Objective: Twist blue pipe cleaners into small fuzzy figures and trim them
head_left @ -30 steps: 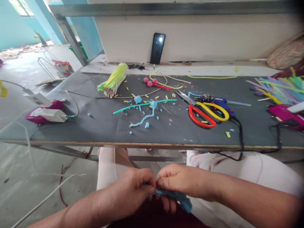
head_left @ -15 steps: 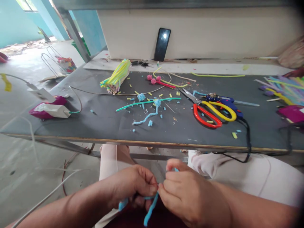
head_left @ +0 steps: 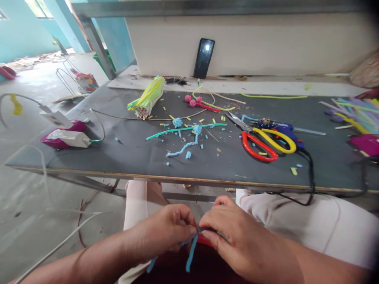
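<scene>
Over my lap, my left hand (head_left: pixel 170 228) pinches a light blue pipe cleaner (head_left: pixel 192 254) between thumb and fingertips. One end of it hangs down between my hands, and another blue end shows below my left palm. My right hand (head_left: pixel 233 232) meets the left one at the fingertips, its thumb and forefinger closed on the same pipe cleaner. The join between the fingertips is mostly hidden. On the table ahead lie a fluffy blue ball (head_left: pixel 177 122) and a second blue ball on a twisted stem (head_left: pixel 196 130), across a green pipe cleaner (head_left: pixel 160 135).
Scissors (head_left: pixel 260 142) with red and yellow handles lie by a blue glue gun (head_left: pixel 284 132). A yellow-green pipe cleaner bundle (head_left: pixel 149 94), pink balls (head_left: pixel 193 101), and a purple-white power strip (head_left: pixel 66 136) are on the table (head_left: pixel 118 161). A phone (head_left: pixel 204 58) leans at the back.
My right hand's fingers have opened out from a tighter curl and now pinch nearer the left fingertips. The hanging blue end has swung slightly right. The view has shifted a little.
</scene>
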Demonstrator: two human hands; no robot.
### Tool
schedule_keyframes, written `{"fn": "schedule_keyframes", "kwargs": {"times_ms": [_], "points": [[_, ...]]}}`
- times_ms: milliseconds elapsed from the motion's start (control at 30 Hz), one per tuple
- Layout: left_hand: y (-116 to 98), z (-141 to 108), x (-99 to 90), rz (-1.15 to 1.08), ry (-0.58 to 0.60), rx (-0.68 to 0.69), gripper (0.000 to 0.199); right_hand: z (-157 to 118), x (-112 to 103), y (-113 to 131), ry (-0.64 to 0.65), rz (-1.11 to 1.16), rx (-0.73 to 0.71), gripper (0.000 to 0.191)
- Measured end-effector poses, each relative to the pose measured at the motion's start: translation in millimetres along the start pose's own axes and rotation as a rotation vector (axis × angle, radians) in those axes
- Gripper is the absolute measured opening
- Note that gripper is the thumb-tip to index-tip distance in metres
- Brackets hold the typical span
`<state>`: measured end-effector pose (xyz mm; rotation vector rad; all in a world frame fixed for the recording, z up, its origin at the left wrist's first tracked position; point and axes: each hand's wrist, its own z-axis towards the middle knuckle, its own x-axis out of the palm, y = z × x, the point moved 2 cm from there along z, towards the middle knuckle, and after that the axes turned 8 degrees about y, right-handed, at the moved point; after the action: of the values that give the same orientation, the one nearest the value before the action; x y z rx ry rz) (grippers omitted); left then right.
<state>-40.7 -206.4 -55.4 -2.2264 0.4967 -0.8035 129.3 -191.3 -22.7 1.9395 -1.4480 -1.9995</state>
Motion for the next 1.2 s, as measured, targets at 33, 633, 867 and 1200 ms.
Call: {"fn": "schedule_keyframes", "kwargs": {"times_ms": [33, 633, 867, 1200], "points": [[-0.9, -1.0, -0.6, 0.141, -0.073, 0.014, 0.008, 2.5, 0.6, -1.2, 0.087, 0.123, 0.114, 0.015], [-30.6, -11.8, 4.7, 0.753, 0.105, 0.16, 0.015, 7.1, 3.8, -2.7, 0.368, 0.596, 0.161, 0.011], [-39.3, -17.9, 2.0, 1.13, 0.131, 0.141, 0.02, 11.2, 5.5, -3.2, 0.385, 0.671, 0.319, 0.013], [-54.1, -16.8, 9.4, 1.473, 0.124, 0.195, 0.018, 16.2, 8.9, -7.8, 0.405, 0.702, 0.358, 0.011]]}}
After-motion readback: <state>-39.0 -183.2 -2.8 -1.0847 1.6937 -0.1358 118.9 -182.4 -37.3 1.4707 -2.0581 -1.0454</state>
